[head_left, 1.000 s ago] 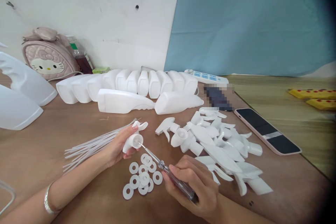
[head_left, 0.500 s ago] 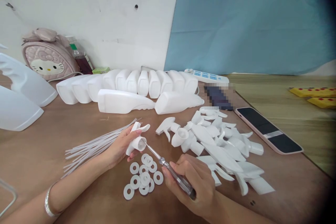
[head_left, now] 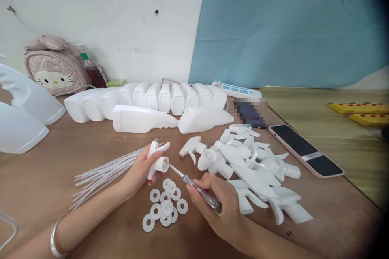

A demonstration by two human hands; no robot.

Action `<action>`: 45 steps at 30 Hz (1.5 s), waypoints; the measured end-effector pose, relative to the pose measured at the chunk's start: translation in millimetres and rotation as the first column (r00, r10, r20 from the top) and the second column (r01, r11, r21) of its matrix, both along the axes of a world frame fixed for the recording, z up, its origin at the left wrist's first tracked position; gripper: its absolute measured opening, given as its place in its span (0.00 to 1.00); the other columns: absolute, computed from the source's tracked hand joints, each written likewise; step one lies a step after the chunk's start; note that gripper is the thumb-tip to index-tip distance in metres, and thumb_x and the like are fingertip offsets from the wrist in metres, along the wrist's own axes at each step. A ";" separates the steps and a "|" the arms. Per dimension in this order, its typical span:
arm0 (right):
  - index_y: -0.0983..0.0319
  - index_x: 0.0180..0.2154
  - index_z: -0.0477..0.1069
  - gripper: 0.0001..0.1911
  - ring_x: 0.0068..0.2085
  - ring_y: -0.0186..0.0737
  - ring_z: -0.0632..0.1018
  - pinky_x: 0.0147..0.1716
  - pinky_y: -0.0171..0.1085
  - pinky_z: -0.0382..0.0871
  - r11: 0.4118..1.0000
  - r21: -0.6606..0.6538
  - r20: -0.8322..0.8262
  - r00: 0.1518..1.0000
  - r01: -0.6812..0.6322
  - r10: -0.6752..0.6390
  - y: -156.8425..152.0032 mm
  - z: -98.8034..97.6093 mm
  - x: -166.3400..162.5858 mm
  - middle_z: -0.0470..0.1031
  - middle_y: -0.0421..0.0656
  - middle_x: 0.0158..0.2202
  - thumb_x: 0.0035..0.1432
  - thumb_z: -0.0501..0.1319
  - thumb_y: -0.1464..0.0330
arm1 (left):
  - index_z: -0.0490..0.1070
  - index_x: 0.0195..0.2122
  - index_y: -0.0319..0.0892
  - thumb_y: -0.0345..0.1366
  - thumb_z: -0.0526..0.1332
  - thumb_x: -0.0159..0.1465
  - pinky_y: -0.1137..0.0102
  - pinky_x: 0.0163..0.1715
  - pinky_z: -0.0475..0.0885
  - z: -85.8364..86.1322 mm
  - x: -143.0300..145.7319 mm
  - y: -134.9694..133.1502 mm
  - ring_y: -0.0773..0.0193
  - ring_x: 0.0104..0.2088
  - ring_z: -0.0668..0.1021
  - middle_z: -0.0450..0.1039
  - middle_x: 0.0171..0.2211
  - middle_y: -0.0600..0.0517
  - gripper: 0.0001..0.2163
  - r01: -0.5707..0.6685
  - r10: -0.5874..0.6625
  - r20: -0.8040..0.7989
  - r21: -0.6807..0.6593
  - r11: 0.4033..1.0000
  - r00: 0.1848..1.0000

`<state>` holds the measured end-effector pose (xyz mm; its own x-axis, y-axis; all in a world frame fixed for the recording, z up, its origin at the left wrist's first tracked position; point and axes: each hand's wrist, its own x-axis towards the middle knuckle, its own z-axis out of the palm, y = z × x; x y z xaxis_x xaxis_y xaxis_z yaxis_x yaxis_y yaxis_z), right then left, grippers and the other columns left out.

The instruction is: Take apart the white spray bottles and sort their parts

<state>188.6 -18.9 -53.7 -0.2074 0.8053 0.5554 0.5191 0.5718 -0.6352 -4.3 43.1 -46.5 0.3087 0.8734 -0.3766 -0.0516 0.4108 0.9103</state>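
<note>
Bare table [head_left: 75, 145] is left open between the bottles [head_left: 146, 107] and the tubes [head_left: 103, 170], and along the near right edge. The middle is blocked by the washers [head_left: 165, 206]; the right is crowded by the spray heads [head_left: 258, 174], with a phone [head_left: 305, 150] just beyond.

Bright, even, diffuse lighting; only soft, faint shadows under things on the table [head_left: 91, 141]. Sharp centre, no motion blur. Dark vignette at right edge; stretched, curved distortion at left and right margins.
</note>
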 end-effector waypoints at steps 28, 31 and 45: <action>0.60 0.31 0.60 0.06 0.21 0.29 0.64 0.21 0.31 0.60 0.998 0.049 -0.070 0.996 -0.043 0.047 -2.9 6.2 3.6 0.62 0.35 0.21 0.54 0.57 0.75 | 0.56 0.36 0.43 0.45 0.55 0.59 0.85 0.07 0.46 5.1 -7.9 0.6 0.78 0.08 0.57 0.68 0.15 0.54 0.13 0.175 -0.144 0.171 -0.180 0.968 0.975; 0.61 0.32 0.61 0.06 0.21 0.30 0.64 0.20 0.31 0.59 0.984 0.175 0.015 1.000 -0.025 0.023 -2.8 9.4 1.2 0.63 0.36 0.20 0.53 0.57 0.77 | 0.56 0.37 0.42 0.46 0.55 0.59 0.84 0.07 0.47 5.1 -4.6 0.7 0.78 0.10 0.57 0.68 0.16 0.54 0.14 0.150 -0.123 0.184 -0.136 0.979 0.975; 0.59 0.25 0.53 0.11 0.20 0.29 0.58 0.21 0.31 0.54 0.962 -0.235 -0.194 0.977 -0.137 0.091 -0.5 6.8 7.7 0.52 0.33 0.20 0.58 0.54 0.72 | 0.56 0.41 0.42 0.45 0.62 0.54 0.82 0.09 0.45 -1.6 -11.6 2.7 0.79 0.10 0.58 0.67 0.20 0.56 0.19 0.261 -0.226 0.291 -0.086 0.962 0.930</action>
